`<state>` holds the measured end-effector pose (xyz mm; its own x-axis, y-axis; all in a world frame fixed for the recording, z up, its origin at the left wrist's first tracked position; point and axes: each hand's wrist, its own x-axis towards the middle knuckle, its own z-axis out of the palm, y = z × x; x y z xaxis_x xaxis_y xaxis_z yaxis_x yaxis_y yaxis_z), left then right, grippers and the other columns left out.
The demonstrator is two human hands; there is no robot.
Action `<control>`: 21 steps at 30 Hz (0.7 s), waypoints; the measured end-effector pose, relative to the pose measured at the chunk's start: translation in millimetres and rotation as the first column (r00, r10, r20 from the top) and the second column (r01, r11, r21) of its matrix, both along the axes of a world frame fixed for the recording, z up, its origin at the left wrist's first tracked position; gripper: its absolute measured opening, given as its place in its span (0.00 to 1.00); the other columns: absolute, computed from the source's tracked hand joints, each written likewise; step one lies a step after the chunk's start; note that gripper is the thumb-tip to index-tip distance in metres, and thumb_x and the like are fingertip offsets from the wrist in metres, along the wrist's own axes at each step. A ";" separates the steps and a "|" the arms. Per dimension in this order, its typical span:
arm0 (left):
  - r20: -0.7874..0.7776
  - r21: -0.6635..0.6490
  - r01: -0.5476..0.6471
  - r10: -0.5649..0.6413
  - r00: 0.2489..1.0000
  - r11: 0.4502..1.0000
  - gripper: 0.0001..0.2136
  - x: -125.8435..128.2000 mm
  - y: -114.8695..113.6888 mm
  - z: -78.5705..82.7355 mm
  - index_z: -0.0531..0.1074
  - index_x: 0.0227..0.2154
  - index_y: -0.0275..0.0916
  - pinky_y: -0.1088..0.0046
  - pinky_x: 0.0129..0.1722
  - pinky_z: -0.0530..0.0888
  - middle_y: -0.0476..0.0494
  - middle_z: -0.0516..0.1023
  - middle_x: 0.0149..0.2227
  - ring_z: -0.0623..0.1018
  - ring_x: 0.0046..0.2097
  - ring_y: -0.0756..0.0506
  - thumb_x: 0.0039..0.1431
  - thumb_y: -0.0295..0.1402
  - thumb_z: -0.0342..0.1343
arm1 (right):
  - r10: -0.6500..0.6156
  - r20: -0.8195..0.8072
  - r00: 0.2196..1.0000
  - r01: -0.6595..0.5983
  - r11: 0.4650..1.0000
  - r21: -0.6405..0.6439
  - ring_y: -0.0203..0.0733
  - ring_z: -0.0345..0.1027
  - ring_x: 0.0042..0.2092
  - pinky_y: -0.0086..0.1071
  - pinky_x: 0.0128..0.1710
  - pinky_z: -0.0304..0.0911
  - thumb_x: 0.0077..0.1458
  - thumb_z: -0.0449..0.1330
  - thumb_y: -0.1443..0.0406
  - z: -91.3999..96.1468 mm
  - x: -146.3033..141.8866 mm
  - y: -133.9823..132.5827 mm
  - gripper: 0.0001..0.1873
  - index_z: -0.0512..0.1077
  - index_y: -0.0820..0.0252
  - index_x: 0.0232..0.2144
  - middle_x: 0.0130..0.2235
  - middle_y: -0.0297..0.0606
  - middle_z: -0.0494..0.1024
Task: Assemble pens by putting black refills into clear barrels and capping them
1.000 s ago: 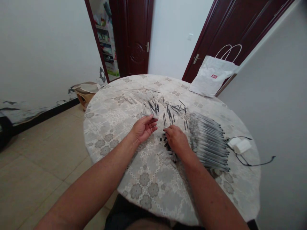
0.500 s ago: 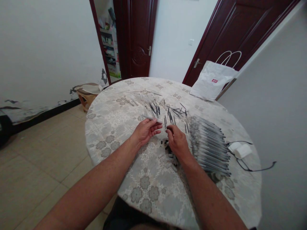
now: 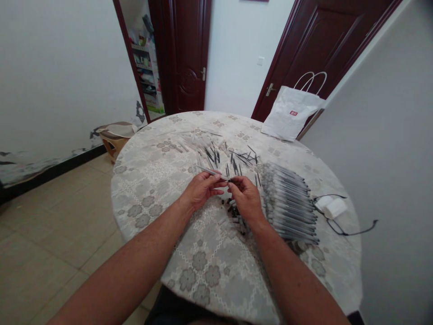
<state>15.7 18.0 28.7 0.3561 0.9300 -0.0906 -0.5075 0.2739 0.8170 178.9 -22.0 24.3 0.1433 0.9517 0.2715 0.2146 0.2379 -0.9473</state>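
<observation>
My left hand is closed on a thin clear pen tube that sticks out up and to the left. My right hand pinches a small dark piece at the tube's right end; the piece is too small to name. Both hands meet above the round table, over a scatter of small black parts. Loose black refills and clear tubes lie just beyond the hands. A neat row of assembled pens lies to the right of my right hand.
A white paper bag leans at the table's far right edge near a dark door. A white charger with a black cable lies at the right. A low stool stands on the tiled floor at the left.
My right hand lifted from the small black parts and came up to the tube's end. My left hand closed round the tube. The camera shifted slightly.
</observation>
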 end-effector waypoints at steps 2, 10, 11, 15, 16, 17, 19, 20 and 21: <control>-0.015 0.017 0.004 -0.004 1.000 1.000 0.14 0.3 -0.3 -0.6 0.72 0.40 0.36 0.71 0.32 0.80 0.39 0.81 0.40 0.83 0.39 0.44 0.54 0.32 0.68 | -0.003 -0.013 1.000 0.003 1.000 -0.002 0.38 0.72 0.33 0.30 0.33 0.67 0.57 0.61 0.58 0.3 0.1 0.4 0.13 0.72 0.59 0.40 0.34 0.35 0.78; -0.079 0.052 -0.019 0.024 0.997 0.998 0.15 1.1 -2.1 0.9 0.72 0.41 0.36 0.72 0.31 0.80 0.40 0.81 0.40 0.82 0.38 0.45 0.53 0.34 0.68 | -0.008 0.034 0.999 0.007 1.000 0.020 0.39 0.71 0.33 0.31 0.33 0.66 0.57 0.61 0.58 -0.3 2.7 0.6 0.10 0.73 0.58 0.39 0.33 0.35 0.78; -0.089 0.058 -0.023 0.028 0.996 0.998 0.15 1.0 -2.2 0.9 0.72 0.41 0.36 0.72 0.31 0.80 0.40 0.81 0.40 0.82 0.38 0.45 0.53 0.35 0.68 | -0.013 0.040 0.999 0.012 1.000 0.022 0.39 0.71 0.33 0.31 0.33 0.66 0.57 0.61 0.58 -0.2 2.8 0.3 0.10 0.73 0.58 0.39 0.33 0.35 0.78; -0.135 0.079 -0.027 0.038 0.990 0.997 0.15 0.6 -2.3 0.0 0.72 0.41 0.37 0.71 0.32 0.80 0.40 0.81 0.40 0.82 0.39 0.44 0.54 0.35 0.67 | -0.039 0.074 0.997 0.037 0.999 0.034 0.39 0.70 0.33 0.31 0.33 0.65 0.57 0.62 0.58 -0.5 2.9 -0.2 0.11 0.73 0.58 0.38 0.33 0.35 0.78; -0.141 0.085 -0.025 0.037 0.989 0.996 0.15 0.6 -2.2 -0.4 0.72 0.41 0.37 0.70 0.32 0.80 0.40 0.81 0.40 0.82 0.39 0.44 0.54 0.35 0.67 | -0.046 0.082 0.996 0.043 0.998 0.038 0.39 0.70 0.34 0.31 0.34 0.65 0.57 0.62 0.58 -0.9 3.1 -0.1 0.11 0.74 0.58 0.39 0.34 0.35 0.78; -0.145 0.091 -0.022 0.035 0.989 0.996 0.15 0.5 -2.1 -0.8 0.72 0.41 0.37 0.70 0.32 0.80 0.40 0.81 0.40 0.82 0.39 0.44 0.54 0.36 0.67 | -0.053 0.089 0.995 0.049 0.998 0.041 0.39 0.70 0.34 0.31 0.34 0.65 0.57 0.62 0.58 -1.3 3.4 -0.1 0.11 0.74 0.58 0.39 0.34 0.36 0.78; -0.151 0.101 -0.018 0.034 0.988 0.995 0.15 0.4 -1.7 -1.5 0.72 0.42 0.37 0.70 0.32 0.80 0.40 0.81 0.40 0.82 0.39 0.44 0.54 0.36 0.67 | -0.065 0.099 0.993 0.061 0.997 0.048 0.39 0.70 0.34 0.31 0.34 0.65 0.57 0.61 0.58 -1.8 4.0 -0.2 0.11 0.74 0.58 0.39 0.35 0.36 0.78; -0.155 0.104 -0.017 0.033 0.987 0.994 0.16 0.3 -1.6 -1.8 0.72 0.42 0.37 0.70 0.32 0.80 0.40 0.81 0.40 0.82 0.38 0.44 0.54 0.36 0.68 | -0.070 0.103 0.992 0.065 0.997 0.051 0.39 0.70 0.34 0.31 0.34 0.65 0.57 0.61 0.58 -1.7 4.3 -0.4 0.11 0.74 0.58 0.40 0.35 0.36 0.78; -0.160 0.107 -0.016 0.033 0.987 0.994 0.16 0.2 -1.5 -2.0 0.72 0.42 0.37 0.70 0.32 0.80 0.40 0.81 0.40 0.82 0.38 0.44 0.54 0.37 0.68 | -0.075 0.106 0.992 0.069 0.996 0.055 0.39 0.70 0.34 0.31 0.34 0.65 0.57 0.61 0.59 -1.4 4.4 -0.7 0.11 0.74 0.58 0.40 0.34 0.35 0.78</control>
